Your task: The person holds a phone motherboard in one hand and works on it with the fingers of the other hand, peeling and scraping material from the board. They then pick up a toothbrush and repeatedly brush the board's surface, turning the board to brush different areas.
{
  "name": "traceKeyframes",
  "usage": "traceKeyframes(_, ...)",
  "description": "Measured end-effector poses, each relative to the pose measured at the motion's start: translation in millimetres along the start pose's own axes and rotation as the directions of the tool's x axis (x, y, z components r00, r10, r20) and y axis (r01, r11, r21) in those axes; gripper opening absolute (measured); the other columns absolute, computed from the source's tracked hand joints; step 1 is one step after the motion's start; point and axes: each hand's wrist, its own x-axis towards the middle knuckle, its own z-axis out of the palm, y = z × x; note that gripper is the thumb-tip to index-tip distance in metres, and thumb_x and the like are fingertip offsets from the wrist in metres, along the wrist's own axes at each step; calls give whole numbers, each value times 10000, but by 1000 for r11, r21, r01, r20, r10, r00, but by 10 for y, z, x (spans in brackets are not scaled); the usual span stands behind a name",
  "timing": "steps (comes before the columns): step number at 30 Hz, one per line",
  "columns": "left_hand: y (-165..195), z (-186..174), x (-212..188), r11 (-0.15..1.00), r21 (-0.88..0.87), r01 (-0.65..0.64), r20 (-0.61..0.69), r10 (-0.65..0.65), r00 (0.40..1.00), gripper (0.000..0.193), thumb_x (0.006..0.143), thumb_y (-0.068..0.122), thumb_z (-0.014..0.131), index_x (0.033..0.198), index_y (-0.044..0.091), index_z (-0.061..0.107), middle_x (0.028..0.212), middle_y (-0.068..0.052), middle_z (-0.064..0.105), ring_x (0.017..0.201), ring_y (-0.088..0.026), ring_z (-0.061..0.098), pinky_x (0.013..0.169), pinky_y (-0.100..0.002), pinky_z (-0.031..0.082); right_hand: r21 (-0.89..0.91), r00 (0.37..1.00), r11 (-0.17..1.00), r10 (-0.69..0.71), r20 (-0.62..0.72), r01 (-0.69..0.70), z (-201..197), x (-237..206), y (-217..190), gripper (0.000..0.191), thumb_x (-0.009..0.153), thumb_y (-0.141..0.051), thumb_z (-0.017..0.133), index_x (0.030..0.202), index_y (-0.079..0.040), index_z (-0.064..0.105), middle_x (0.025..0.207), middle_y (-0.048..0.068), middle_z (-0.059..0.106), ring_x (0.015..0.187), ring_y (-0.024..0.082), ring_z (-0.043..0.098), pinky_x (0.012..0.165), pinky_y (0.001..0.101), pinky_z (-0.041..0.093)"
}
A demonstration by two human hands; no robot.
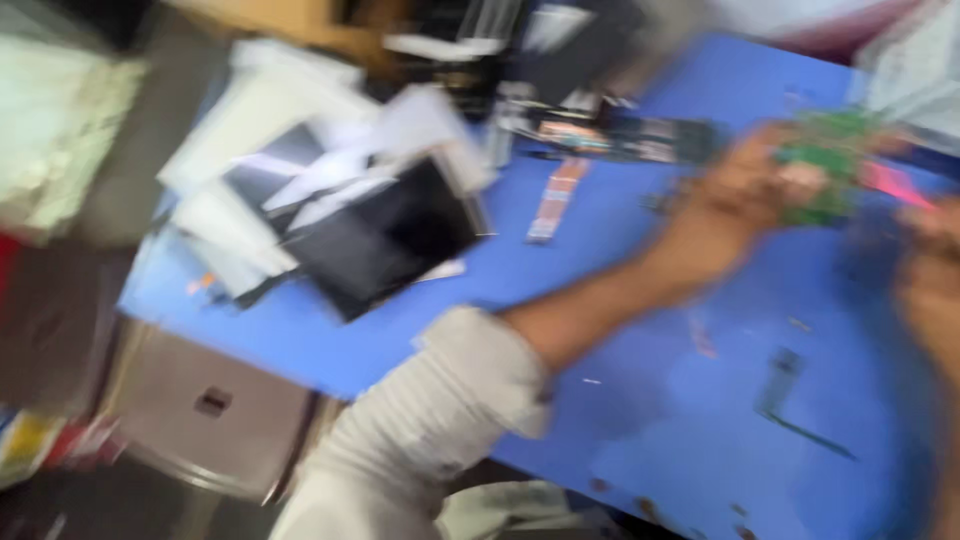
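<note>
I see one green board far right over the blue table, left hand gripping it. Right hand near right, grip unclear through blur. One dark panel left.

We count two hands, the left hand and the right hand, and between them one green circuit board and one pink tool. On the one blue table we see one dark screen panel, one flat ribbon strip and one long dark circuit strip. The white sheets look like about four, though the blur makes that count unsure.
</note>
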Motion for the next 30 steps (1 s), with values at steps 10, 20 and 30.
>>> traceKeyframes(10, 864, 187, 17, 948, -171, 268, 15, -269, 963, 296, 1220, 132, 417, 1508, 67, 425, 1577, -169, 484, 1469, -283, 503, 1250, -434, 439, 228, 992, 971, -51, -112, 76, -108, 85, -140, 164, 1073, -171, 621, 1001, -40, 689, 848, 120, 667, 674, 271, 652, 636, 364, 506)
traceKeyframes(20, 852, 130, -13, 924, -213, 316, 5, -323, 946, 390, 1198, 121, 432, 1575, 47, 364, 1611, -147, 445, 1487, -279, 481, 1257, -412, 421, -30, 997, 997, -75, -20, 74, -74, 46, -15, 301, 1180, -308, 692, 972, -94, 730, 774, 38, 668, 654, 233, 633, 602, 331, 474)
traceKeyframes(30, 854, 84, 26, 903, -240, 356, -10, -369, 929, 462, 1166, 132, 488, 1603, 60, 356, 1579, -142, 479, 1495, -282, 514, 1217, -421, 482, -44, 983, 985, -167, -70, 165, -130, 120, -130, 243, 1109, -249, 726, 945, -70, 720, 796, 63, 667, 662, 255, 628, 589, 349, 470)
